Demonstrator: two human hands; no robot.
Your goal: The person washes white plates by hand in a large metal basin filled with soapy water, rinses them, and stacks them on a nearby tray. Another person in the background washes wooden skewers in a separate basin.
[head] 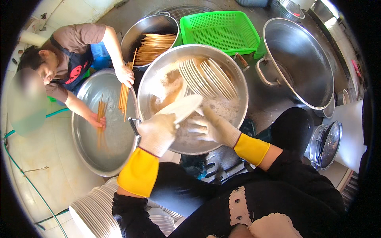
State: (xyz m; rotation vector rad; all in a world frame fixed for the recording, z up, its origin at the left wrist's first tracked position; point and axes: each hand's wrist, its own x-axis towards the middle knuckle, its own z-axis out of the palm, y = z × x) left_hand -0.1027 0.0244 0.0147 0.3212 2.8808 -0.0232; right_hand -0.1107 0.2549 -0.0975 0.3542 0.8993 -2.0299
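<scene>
My left hand (157,134), in a white knit glove under a yellow rubber cuff, grips a white plate (183,107) by its edge. The plate is tilted over a large round metal basin (243,98) of brownish, foamy water. My right hand (215,128), gloved alike, is just right of the plate above the suds. Its fingers are spread and blurred, with nothing seen in them; whether it touches the plate is unclear. Several white plates (205,78) stand on edge in a leaning row in the basin, their lower parts under foam.
At the left a co-worker (74,56) holds wooden chopsticks (101,114) over an oval metal tub (86,151) of water. More chopsticks (154,47) fill a pot behind. A green plastic basket (220,31), a big metal pot (300,59) and stacked plates (95,208) surround me.
</scene>
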